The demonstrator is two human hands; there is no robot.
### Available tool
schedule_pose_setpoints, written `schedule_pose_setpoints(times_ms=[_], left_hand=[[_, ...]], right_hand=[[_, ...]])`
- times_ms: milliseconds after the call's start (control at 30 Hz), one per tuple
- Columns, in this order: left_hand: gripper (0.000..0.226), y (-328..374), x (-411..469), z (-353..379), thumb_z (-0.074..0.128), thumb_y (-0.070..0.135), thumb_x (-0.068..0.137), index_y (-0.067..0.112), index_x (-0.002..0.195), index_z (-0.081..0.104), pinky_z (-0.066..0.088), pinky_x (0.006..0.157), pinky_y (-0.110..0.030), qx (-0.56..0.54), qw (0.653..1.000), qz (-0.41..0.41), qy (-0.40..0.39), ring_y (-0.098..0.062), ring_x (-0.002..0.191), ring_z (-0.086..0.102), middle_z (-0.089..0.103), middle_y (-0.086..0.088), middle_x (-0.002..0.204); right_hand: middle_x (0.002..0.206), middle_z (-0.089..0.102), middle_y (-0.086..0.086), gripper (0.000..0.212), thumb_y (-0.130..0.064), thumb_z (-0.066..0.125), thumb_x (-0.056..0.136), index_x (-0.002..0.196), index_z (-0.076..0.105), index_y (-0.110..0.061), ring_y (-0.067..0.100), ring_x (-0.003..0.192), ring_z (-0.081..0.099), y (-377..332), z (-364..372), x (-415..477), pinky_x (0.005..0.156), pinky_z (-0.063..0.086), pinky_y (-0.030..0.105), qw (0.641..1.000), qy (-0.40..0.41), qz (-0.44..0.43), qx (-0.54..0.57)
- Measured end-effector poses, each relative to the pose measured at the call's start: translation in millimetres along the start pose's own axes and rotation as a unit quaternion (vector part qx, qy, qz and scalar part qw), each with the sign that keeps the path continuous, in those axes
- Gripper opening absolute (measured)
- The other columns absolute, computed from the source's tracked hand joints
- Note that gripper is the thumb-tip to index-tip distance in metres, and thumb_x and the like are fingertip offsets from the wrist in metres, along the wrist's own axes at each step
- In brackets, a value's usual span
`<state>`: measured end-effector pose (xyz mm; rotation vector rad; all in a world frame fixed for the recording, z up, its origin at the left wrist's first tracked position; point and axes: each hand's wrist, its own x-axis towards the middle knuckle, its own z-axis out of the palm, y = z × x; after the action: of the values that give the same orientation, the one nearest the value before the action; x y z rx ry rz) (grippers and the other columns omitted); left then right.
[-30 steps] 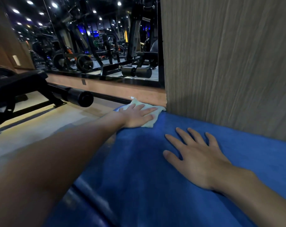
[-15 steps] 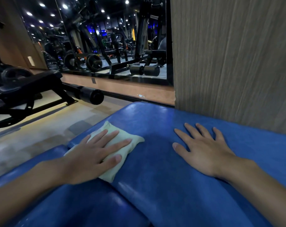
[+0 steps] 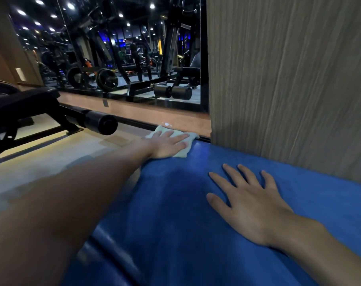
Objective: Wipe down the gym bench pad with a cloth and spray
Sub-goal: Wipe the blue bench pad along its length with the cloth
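**Entry 1, bench pad** (image 3: 175, 213): blue and glossy, filling the lower centre and right of the frame. Its far edge sits mid-frame and its right side runs along a wood-grain panel (image 3: 289, 79).

**Entry 2, cloth** (image 3: 181, 154): pale green and folded, at the pad's far edge in the centre of the frame. One corner appears to reach past the edge, above the floor (image 3: 51, 157).

**Entry 3, left hand** (image 3: 169, 144): flat on the cloth with straight fingers, pressing it down and not gripping it. The arm is stretched long.

**Entry 4, right hand** (image 3: 252, 205): released, fingers spread, palm resting on the pad right of centre, well apart from the cloth.

**Entry 5, spray:** I find none in view.

**Entry 6, hazards, my judgement:**
- The cloth is only pinned, so a push further out could carry it over the edge onto the floor.
- At this reach I expect weight on the right palm. If the glossy pad is damp, that palm could slide.
- A sideways sweep could knock the left fingers against the panel.
- The strip along the panel may go unwiped.
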<state>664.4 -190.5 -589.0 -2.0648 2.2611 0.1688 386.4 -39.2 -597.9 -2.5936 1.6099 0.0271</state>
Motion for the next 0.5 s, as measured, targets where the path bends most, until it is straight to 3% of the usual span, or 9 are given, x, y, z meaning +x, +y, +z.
schedule_pose_setpoints(times_ms=[67,200,300,400,500], left_hand=[[0.068,8,9,-4,-0.002,0.080,0.084,0.059,0.149,-0.006,-0.001,0.120,-0.055,0.017,1.000,-0.010,-0.014,-0.027,0.153,-0.002,0.007,-0.003,0.167],[0.059,-1,-17,2,-0.007,0.093,0.065,0.084,0.122,-0.015,0.006,0.117,-0.062,-0.011,0.999,-0.031,0.009,-0.030,0.153,0.001,0.007,0.002,0.167],[0.066,-11,-60,10,0.000,0.086,0.072,0.076,0.137,-0.003,0.005,0.119,-0.058,-0.003,0.999,-0.045,0.016,-0.028,0.153,0.001,0.006,0.004,0.167],[0.053,-18,-121,19,0.007,0.078,0.087,0.074,0.139,-0.001,0.002,0.120,-0.055,0.003,0.998,-0.053,0.031,-0.022,0.153,-0.003,0.001,0.010,0.167],[0.056,-29,-181,26,-0.009,0.095,0.063,0.087,0.118,-0.010,0.005,0.120,-0.056,0.003,0.998,-0.053,0.020,-0.017,0.153,-0.007,-0.001,0.016,0.166]], right_hand=[[0.164,-0.016,-0.009,0.074,-0.072,-0.005,0.083,0.152,-0.009,-0.046,0.018,0.150,-0.019,1,-1,0,0.118,-0.009,0.057,1.000,0.001,-0.002,0.003],[0.164,-0.015,-0.009,0.072,-0.072,-0.002,0.086,0.152,-0.009,-0.046,0.018,0.150,-0.019,1,-1,0,0.118,-0.010,0.056,1.000,0.000,-0.002,0.011],[0.164,-0.015,-0.010,0.072,-0.072,-0.002,0.085,0.153,-0.007,-0.046,0.017,0.150,-0.019,0,-1,0,0.118,-0.010,0.055,1.000,-0.005,-0.002,0.014],[0.164,-0.014,-0.010,0.069,-0.071,0.000,0.089,0.153,-0.006,-0.046,0.017,0.150,-0.017,0,-1,-1,0.118,-0.009,0.055,1.000,-0.004,-0.001,0.015],[0.165,-0.012,-0.010,0.069,-0.070,0.000,0.090,0.153,-0.005,-0.045,0.017,0.150,-0.016,0,-1,-1,0.118,-0.009,0.055,1.000,-0.003,0.003,0.014]])
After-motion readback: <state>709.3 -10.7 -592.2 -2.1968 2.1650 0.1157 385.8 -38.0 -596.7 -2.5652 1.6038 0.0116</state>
